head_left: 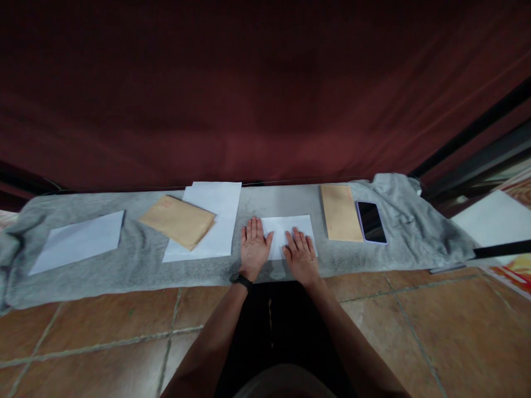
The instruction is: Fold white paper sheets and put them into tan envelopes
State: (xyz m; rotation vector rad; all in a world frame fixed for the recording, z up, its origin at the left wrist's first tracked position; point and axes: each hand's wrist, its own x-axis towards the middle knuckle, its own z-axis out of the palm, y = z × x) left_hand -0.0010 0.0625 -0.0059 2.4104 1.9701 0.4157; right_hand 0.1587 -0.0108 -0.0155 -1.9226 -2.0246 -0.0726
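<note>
A white sheet of paper point(277, 224), which looks folded, lies on the grey cloth in front of me. My left hand point(254, 247) rests flat at its left edge, fingers stretched forward and thumb out toward the paper. On the right part of the same paper my right hand point(301, 256) lies palm down, fingers slightly spread. Neither hand grips anything. To the left, brown envelopes point(178, 218) lie across larger white sheets point(218, 221). Another brown envelope point(341, 213) is to the right of my right hand. Both palms hide parts of what lies under them.
Grey cloth point(143, 273) covers the long narrow surface and is bunched at both ends. A phone point(371, 222) in a purple case lies beside the right envelope. More white paper point(81, 240) is at far left. A dark red curtain point(265, 110) hangs behind; tiled floor point(103, 315) lies in front.
</note>
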